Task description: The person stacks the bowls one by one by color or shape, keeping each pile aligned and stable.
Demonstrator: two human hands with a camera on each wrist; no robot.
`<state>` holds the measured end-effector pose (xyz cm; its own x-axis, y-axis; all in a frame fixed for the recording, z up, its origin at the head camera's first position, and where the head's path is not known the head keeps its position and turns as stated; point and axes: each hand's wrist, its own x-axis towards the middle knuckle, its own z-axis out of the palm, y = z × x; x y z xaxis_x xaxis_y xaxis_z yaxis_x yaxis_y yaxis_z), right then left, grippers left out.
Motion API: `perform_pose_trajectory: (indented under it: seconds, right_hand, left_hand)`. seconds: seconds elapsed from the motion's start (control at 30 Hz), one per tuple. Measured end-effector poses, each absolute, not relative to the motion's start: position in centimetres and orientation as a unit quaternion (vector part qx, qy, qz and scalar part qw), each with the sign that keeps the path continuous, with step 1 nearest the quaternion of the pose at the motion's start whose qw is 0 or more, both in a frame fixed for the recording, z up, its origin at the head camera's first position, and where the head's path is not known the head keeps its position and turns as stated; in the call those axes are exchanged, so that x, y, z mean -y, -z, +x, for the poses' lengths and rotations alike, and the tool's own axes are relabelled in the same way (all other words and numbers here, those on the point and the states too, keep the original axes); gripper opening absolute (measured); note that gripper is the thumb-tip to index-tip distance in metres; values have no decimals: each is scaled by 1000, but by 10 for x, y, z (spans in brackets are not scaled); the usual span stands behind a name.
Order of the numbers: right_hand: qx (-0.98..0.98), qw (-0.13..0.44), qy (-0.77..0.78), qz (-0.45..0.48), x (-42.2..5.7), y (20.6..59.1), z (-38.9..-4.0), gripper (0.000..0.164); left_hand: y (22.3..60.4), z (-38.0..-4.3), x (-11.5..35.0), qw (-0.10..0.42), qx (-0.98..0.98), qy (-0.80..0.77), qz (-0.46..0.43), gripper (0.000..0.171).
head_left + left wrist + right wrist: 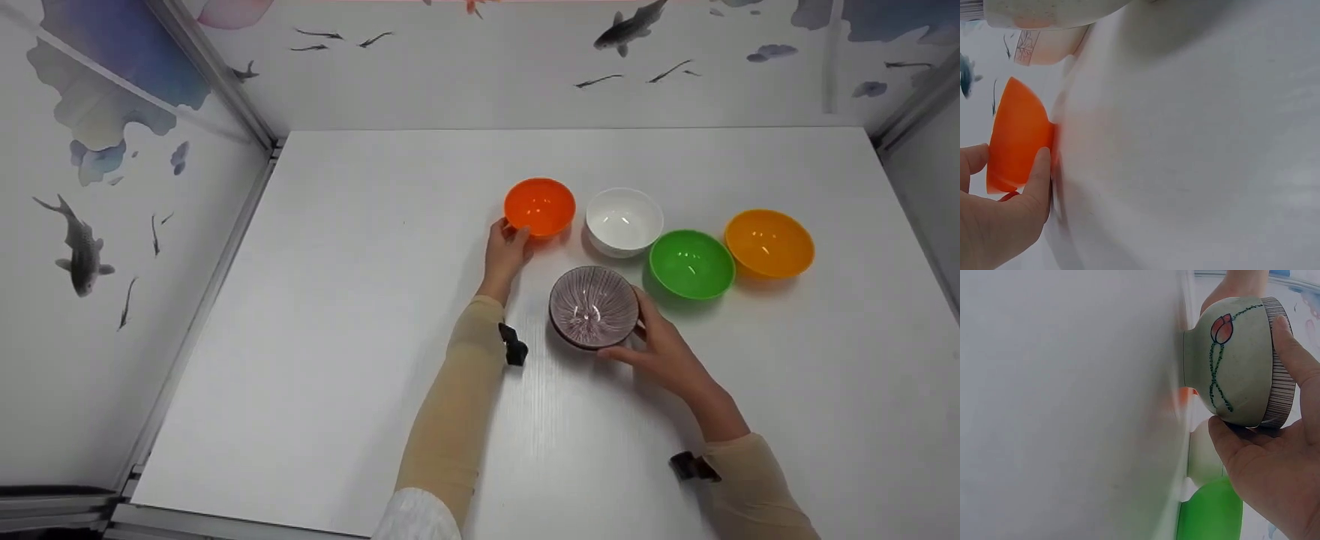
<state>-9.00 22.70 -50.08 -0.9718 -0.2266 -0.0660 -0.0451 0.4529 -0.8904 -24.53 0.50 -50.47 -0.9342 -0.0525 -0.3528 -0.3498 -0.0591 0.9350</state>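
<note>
My left hand (506, 259) holds the near left side of a glossy orange bowl (540, 206), thumb and fingers at its rim and outer wall. In the left wrist view, that orange bowl (1019, 135) sits upright on its foot. My right hand (664, 349) grips the right side of a purple-streaked bowl (592, 304). From the right wrist, this striped bowl (1283, 382) appears nested in a pale green bowl (1241, 360) painted with a red tulip, whose foot stands on the table. The right thumb and fingers lie against both bowls' sides.
A white bowl (624, 217) stands right of the orange one. Beyond it are a green bowl (691, 264) and a yellow-orange bowl (769, 244), close together. The white table (360, 315) is bordered by printed panels at the back and left.
</note>
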Motion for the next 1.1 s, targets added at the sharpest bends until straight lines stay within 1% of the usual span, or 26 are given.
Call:
perform_pose_trajectory:
  seconds: [0.53, 1.1]
  right_hand:
    - [-851, 87, 512, -83, -229, 501, -90, 111]
    - [-851, 82, 512, -86, -227, 502, -90, 108]
  left_hand:
    - [500, -244, -8, 92, -681, -707, -165, 53]
    - [491, -241, 1, 110, -633, -746, -177, 52]
